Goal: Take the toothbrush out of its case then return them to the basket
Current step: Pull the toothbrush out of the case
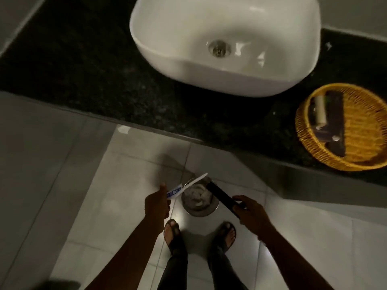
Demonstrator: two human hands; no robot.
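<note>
My left hand (156, 203) grips a white toothbrush (195, 180) together with a small white and blue toothpaste tube (174, 191); the brush points up and to the right. My right hand (248, 212) holds a long black case (222, 196), tilted with its open end toward the upper left. The two items are apart, a short gap between them, above the floor in front of the counter. The round yellow wicker basket (310, 151) sits on the dark counter at the far right and holds dark boxes and a pale tube.
A white vessel sink (226, 78) stands on the black stone counter (94, 80). A small round metal bin (199, 203) with crumpled paper inside sits on the tiled floor right under my hands. My sandalled feet stand just behind it.
</note>
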